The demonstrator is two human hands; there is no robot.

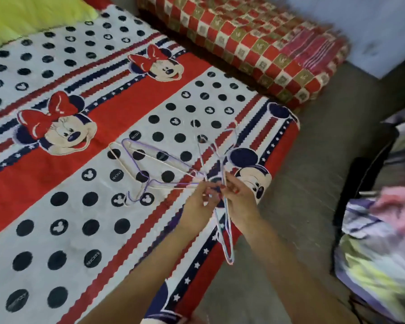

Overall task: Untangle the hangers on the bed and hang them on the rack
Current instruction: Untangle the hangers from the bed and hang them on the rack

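While both hands work at the bed's (80,230) near edge, left hand (198,202) and right hand (237,195) each pinch the tangled wire hangers (164,164) where they cross. Exact count unclear, roughly four: two lie on the bedspread, others hang off the edge. One checkered bedroll (255,43) lies beyond.
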